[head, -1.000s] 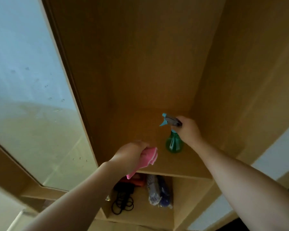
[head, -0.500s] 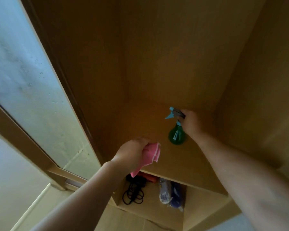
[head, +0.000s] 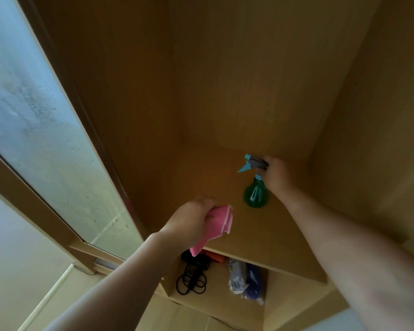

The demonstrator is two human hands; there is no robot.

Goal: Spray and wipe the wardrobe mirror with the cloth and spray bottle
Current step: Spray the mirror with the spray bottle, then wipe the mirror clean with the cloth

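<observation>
Filling the left side, the droplet-speckled wardrobe mirror [head: 41, 130] adjoins the open wooden shelf [head: 280, 247]. The right hand [head: 276, 174] grasps the trigger head of the green spray bottle [head: 255, 193], upright on that shelf. The left hand [head: 189, 220] clutches 1 pink cloth [head: 219, 219] over the shelf's front edge.

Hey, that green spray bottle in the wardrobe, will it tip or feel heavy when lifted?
Probably light: the spray bottle looks small and translucent. Held by its trigger head in the right hand, the wide body may swing. Likely rigid plastic.
</observation>
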